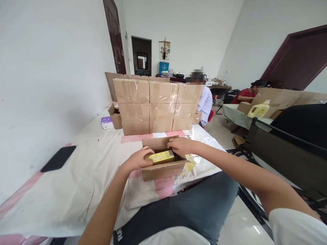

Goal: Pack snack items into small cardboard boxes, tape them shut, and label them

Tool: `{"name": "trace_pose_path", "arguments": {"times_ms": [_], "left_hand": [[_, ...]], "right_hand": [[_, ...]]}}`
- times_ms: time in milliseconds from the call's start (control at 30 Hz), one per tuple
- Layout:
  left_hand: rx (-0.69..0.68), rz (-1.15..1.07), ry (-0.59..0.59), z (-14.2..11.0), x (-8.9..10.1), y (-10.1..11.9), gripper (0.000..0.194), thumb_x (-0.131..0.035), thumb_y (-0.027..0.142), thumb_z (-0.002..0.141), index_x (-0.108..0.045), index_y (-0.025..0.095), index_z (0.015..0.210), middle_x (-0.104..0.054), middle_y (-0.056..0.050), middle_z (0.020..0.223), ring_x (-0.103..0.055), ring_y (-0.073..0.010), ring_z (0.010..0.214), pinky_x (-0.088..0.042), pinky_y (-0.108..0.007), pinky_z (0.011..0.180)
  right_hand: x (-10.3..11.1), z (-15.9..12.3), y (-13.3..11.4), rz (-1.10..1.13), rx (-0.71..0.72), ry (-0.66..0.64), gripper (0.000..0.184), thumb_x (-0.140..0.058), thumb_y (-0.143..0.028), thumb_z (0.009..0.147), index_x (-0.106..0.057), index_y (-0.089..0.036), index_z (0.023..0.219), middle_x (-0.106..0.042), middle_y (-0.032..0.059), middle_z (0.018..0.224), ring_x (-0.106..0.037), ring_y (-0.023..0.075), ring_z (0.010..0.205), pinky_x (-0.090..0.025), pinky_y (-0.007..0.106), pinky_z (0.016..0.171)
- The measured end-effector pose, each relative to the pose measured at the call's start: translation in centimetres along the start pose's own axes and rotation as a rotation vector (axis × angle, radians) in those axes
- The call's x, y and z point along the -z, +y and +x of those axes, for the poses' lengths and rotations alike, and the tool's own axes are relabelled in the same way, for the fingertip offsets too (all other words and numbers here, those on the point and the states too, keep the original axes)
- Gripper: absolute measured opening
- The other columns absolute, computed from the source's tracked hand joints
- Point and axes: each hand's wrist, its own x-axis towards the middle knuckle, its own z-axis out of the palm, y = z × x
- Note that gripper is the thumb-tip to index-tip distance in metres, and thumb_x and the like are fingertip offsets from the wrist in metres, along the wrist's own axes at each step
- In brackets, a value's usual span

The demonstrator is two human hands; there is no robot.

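An open cardboard box (163, 172) sits in front of me on the table, with a small yellow box (161, 157) lying in its opening. My left hand (140, 158) reaches over the left end of the cardboard box, its fingers and thumb around the left end of the yellow box. Bent over the far right part of the rim are the fingers of my right hand (181, 145), closed on the cardboard wall; their tips are partly hidden. Under the right side of the cardboard box, a yellow printed sheet (189, 166) sticks out.
Taped cardboard boxes (160, 110) form a stacked wall at the back of the table. A purple and white box (107, 123) stands to their left. A black flat pad (58, 159) lies far left. Two people sit farther off, near a yellow jug (259, 109) and a metal-framed chair (281, 153).
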Motion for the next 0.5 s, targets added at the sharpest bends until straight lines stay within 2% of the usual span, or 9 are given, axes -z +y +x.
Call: {"name": "trace_pose_path", "arguments": {"times_ms": [100,200,267,333,433,500], "left_hand": [[-0.047,-0.014,0.002,0.0,0.0,-0.1,0.04,-0.066,0.041,0.078,-0.067,0.023,0.114,-0.061,-0.008,0.123,-0.059,-0.027,0.117,-0.046,-0.039,0.106],[-0.035,0.017,-0.016,0.4,0.0,0.3,0.042,-0.068,0.041,0.076,-0.069,0.025,0.114,-0.062,-0.006,0.121,-0.061,-0.0261,0.113,-0.048,-0.037,0.102],[-0.003,0.049,-0.035,0.7,0.1,0.9,0.042,-0.069,0.04,0.073,-0.072,0.027,0.112,-0.063,-0.005,0.117,-0.064,-0.025,0.103,-0.051,-0.034,0.092],[0.023,0.079,-0.062,0.9,0.3,1.4,0.039,-0.069,0.039,0.071,-0.075,0.029,0.108,-0.063,-0.003,0.113,-0.066,-0.023,0.092,-0.052,-0.031,0.081],[0.017,0.1,-0.107,1.1,0.6,1.9,0.035,-0.068,0.037,0.07,-0.077,0.03,0.103,-0.063,-0.002,0.108,-0.066,-0.0212,0.087,-0.051,-0.03,0.078],[0.004,0.103,-0.125,1.0,0.7,2.1,0.034,-0.067,0.037,0.072,-0.077,0.03,0.103,-0.062,-0.003,0.108,-0.065,-0.0216,0.09,-0.051,-0.03,0.081]], "right_hand": [[-0.8,-1.5,0.8,0.2,0.056,0.214,0.04,-0.047,-0.018,0.097,-0.062,-0.016,0.134,-0.065,0.0146,0.127,-0.062,0.0245,0.114,-0.048,0.037,0.097],[-3.5,-2.2,1.1,0.3,0.061,0.349,0.054,-0.055,-0.019,0.093,-0.052,-0.018,0.147,-0.059,0.0147,0.14,-0.059,0.0247,0.122,-0.049,0.038,0.099],[-5.6,-2.1,1.2,0.321,0.025,0.408,0.052,-0.064,-0.019,0.086,-0.06,-0.018,0.139,-0.065,0.0137,0.131,-0.062,0.0258,0.114,-0.049,0.04,0.096],[-7.4,-1.8,1.4,0.402,-0.035,0.514,0.04,-0.069,-0.02,0.082,-0.07,-0.018,0.122,-0.071,0.0114,0.114,-0.063,0.0262,0.105,-0.049,0.041,0.094],[-8.9,-1.4,1.8,0.535,-0.094,0.66,0.021,-0.065,-0.021,0.086,-0.073,-0.018,0.105,-0.074,0.0093,0.104,-0.064,0.0241,0.1,-0.049,0.039,0.091],[-9.3,-1.3,1.8,0.572,-0.104,0.703,0.017,-0.06,-0.024,0.092,-0.074,-0.019,0.101,-0.074,0.0087,0.101,-0.065,0.0225,0.096,-0.049,0.037,0.088]]}}
